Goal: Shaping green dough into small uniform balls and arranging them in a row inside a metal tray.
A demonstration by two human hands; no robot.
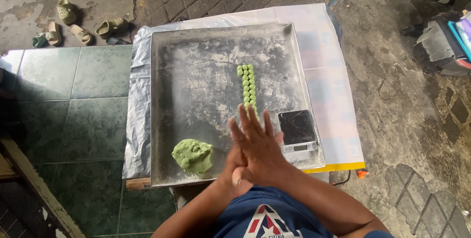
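My right hand [257, 142] lies flat on top of my left hand [234, 172], palm against palm, over the near edge of a square metal tray [196, 96] dusted with flour. Anything between the palms is hidden. A lump of green dough [192, 155] sits on the tray just left of my hands. Two tight rows of small green dough balls [248, 87] run up the tray from my fingertips. A small digital scale [296, 130] rests on the tray's near right corner, beside my right hand.
The tray stands on a low board covered by a silver sheet [138, 120] and a pale plastic sheet [324, 71]. Green floor tiles [73, 100] lie to the left, several sandals [81, 27] at the far left, and a grey and black object [444, 44] at the far right.
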